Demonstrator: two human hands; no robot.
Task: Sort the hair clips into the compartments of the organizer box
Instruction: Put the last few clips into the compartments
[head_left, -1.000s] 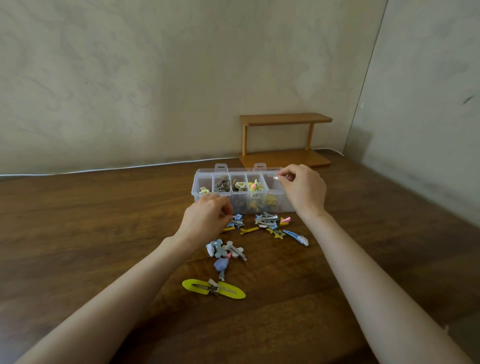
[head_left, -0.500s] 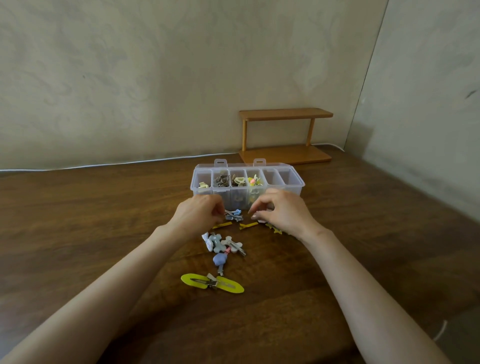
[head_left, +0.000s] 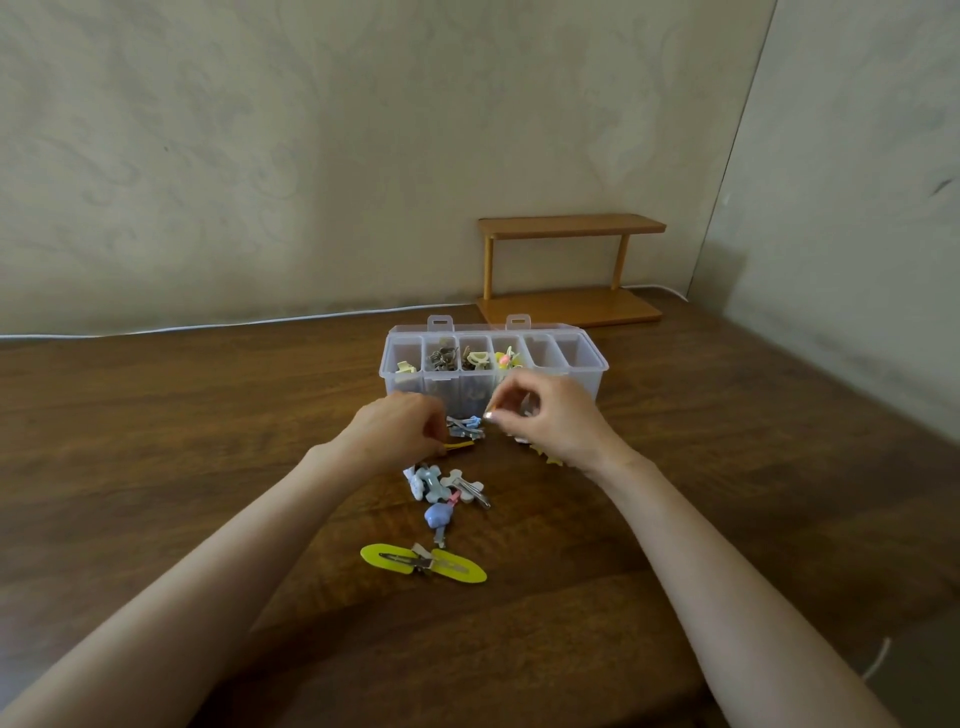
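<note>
The clear organizer box stands on the wooden table; its four left compartments hold clips and the two right ones look empty. Just in front of it lies a small pile of blue and silver clips. My left hand is curled beside the pile, its fingertips pinching one end of a thin yellow clip. My right hand hovers over the pile's right side with thumb and forefinger pinched; whether anything is between them is unclear. A yellow star clip peeks out under that wrist.
Nearer me lie pale blue and white bone-shaped clips, a purple clip and a large yellow-green clip. A small wooden shelf stands behind the box by the wall. A white cable runs along the table's far edge.
My right hand left the box's right end, dropped to the pile, and now lifts slightly with its fingers pinched. My left hand stayed by the pile and closed on the yellow clip.
</note>
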